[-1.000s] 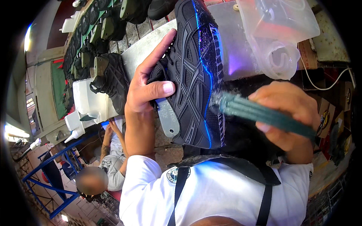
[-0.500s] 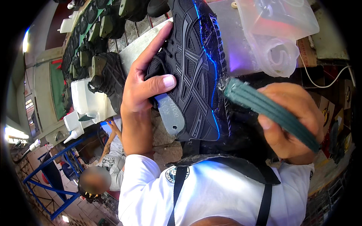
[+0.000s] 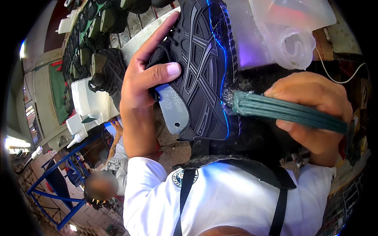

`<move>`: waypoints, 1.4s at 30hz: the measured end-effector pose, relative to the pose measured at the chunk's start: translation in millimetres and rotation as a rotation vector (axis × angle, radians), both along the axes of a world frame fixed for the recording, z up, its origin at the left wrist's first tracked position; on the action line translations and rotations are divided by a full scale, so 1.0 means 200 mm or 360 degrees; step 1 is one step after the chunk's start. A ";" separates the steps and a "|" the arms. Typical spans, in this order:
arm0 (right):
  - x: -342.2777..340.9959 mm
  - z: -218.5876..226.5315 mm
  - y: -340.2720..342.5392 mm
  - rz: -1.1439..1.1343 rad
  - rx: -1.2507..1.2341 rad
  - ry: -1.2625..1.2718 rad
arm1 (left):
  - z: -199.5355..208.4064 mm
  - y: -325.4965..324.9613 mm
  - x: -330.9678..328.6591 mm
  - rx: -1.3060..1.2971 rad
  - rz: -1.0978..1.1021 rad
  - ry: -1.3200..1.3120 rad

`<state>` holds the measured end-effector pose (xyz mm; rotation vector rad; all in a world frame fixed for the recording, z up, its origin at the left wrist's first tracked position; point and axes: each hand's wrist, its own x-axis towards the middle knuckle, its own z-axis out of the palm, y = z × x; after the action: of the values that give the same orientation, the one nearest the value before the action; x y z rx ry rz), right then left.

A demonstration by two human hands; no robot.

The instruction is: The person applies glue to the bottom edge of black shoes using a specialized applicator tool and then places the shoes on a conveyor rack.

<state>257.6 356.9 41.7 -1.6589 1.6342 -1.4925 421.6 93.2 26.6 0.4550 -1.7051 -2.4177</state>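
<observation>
My left hand (image 3: 143,78) grips a black sports shoe upper (image 3: 202,67) with blue edging, thumb pressed across its side, fingers behind it. A grey plastic last (image 3: 171,108) sticks out of the shoe's opening below my thumb. My right hand (image 3: 315,112) is closed around a dark green brush handle (image 3: 283,112). The brush's tip touches the shoe's lower blue edge near the heel.
A clear plastic container (image 3: 293,27) stands behind the shoe at the upper right. More dark shoes on lasts (image 3: 106,69) line a bench at the upper left, beside white plastic bottles (image 3: 84,102). Another person (image 3: 104,179) sits below at the lower left near a blue metal frame (image 3: 55,185).
The brush tip has slid along the shoe's lower edge and my right hand has shifted slightly to the right. My left hand keeps the shoe in the same grip.
</observation>
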 end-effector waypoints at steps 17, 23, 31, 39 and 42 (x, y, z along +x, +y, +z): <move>-0.14 0.12 0.01 0.0325 0.0088 0.0348 | -0.04 0.03 0.04 0.0444 0.0105 -0.0092; -0.19 0.18 0.02 0.0245 0.0132 0.0307 | -0.06 0.07 0.04 0.0699 0.0274 -0.0091; -0.30 0.07 0.02 0.0200 0.0142 -0.0509 | -0.02 0.10 0.09 0.1177 0.0296 -0.0046; -0.35 0.02 -0.12 0.0361 -0.0206 -0.1297 | -0.02 0.13 0.22 0.1285 0.0217 -0.0049; -0.35 -0.02 -0.17 0.0441 -0.0357 -0.1442 | -0.04 0.16 0.23 0.1513 0.0538 -0.0436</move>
<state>188.3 323.8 38.5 -0.9692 0.7408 -1.9072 467.7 125.5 18.9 1.1021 -0.3407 -2.8122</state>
